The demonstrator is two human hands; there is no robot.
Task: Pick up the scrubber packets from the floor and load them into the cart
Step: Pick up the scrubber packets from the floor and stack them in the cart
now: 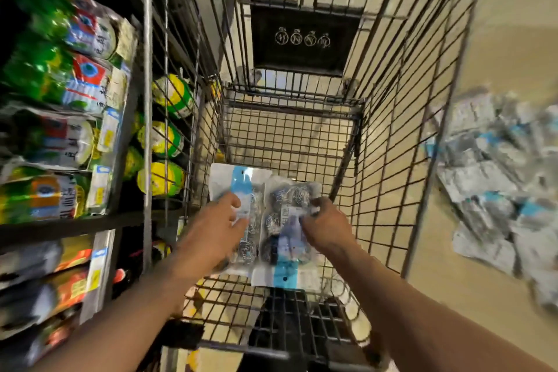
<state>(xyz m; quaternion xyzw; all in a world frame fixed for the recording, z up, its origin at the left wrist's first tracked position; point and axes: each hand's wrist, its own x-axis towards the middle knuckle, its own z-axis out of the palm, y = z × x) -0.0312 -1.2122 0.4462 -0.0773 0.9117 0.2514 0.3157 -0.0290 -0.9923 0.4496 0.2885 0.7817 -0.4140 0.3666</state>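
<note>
Both hands reach down into the wire cart (392, 142), each pinching a scrubber packet. The left hand (216, 228) grips the left packet (238, 187), the right hand (324, 225) the right packet (285, 238). The two lie side by side, long axes running from the cart's near end toward its far end, just above the basket's floor. More packets (495, 178) lie heaped on the floor beyond the cart's right wall, nearer the right hand.

Dim warm light, motion blur, wide-angle edge distortion.
</note>
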